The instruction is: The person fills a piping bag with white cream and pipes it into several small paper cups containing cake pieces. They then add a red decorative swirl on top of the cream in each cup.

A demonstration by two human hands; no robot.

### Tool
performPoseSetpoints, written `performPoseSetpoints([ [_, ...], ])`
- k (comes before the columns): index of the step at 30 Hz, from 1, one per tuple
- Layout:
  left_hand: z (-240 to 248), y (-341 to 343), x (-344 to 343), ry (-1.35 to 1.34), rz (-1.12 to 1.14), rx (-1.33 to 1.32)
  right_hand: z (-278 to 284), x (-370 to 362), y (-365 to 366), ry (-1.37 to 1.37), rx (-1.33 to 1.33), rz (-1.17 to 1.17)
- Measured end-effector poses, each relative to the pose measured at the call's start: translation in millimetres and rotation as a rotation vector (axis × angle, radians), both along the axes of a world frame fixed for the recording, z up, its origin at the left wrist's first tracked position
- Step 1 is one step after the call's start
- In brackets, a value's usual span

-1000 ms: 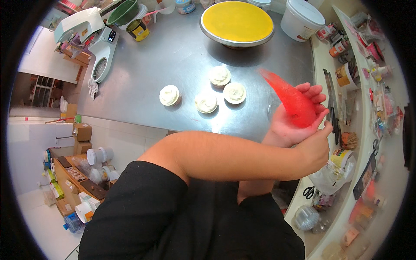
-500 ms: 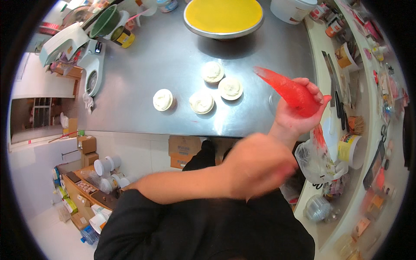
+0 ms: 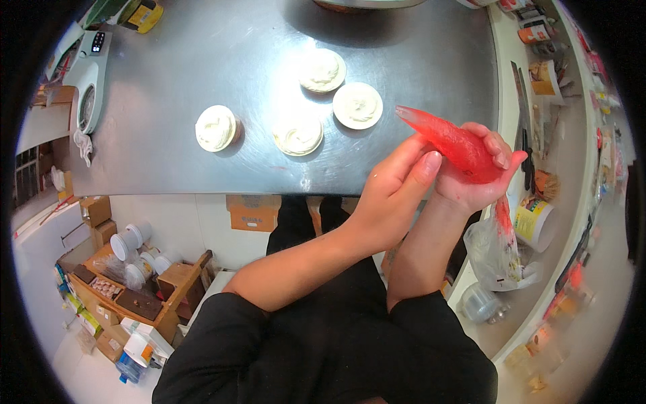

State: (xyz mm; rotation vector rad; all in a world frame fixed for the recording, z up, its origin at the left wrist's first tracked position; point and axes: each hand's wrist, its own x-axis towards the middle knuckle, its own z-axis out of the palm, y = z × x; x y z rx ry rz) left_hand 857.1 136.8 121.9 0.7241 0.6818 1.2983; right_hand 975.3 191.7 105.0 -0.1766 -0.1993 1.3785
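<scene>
A red-filled piping bag [image 3: 451,143] lies across the palm of my right hand [image 3: 494,168], its fingers curled round the thick end. The bag's narrow clear tip points to the upper left. My left hand [image 3: 397,188] is closed at the bag's lower side, thumb and fingers against it near the tip; part of its grip is hidden. Several cupcakes with white swirled frosting stand left of the bag: one nearest it [image 3: 358,106], one behind [image 3: 323,71], one in front [image 3: 298,137], and one apart at the left [image 3: 217,128].
The cupcakes stand on a steel table [image 3: 161,161]. A turntable [image 3: 370,3] shows at its far edge, a kitchen scale [image 3: 89,81] at its left. To the right, a shelf holds long knives [image 3: 523,121], a yellow-labelled tub [image 3: 535,222] and a clear plastic bag [image 3: 494,252].
My left hand has come up from in front of my body to the piping bag. The right hand still holds the bag. The view has shifted, so the turntable is mostly out of it.
</scene>
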Motion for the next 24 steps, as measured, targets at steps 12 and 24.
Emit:
performPoseSetpoints([
  [12,-40.8,8.3,3.6,-0.051,0.08,-0.128,-37.2,-5.5,9.4,-0.257,-0.224,-0.137],
  [24,-50.1,10.0,8.0,-0.093,0.067,-0.147,-41.9,2.6,12.0,-0.066,0.063,0.078],
])
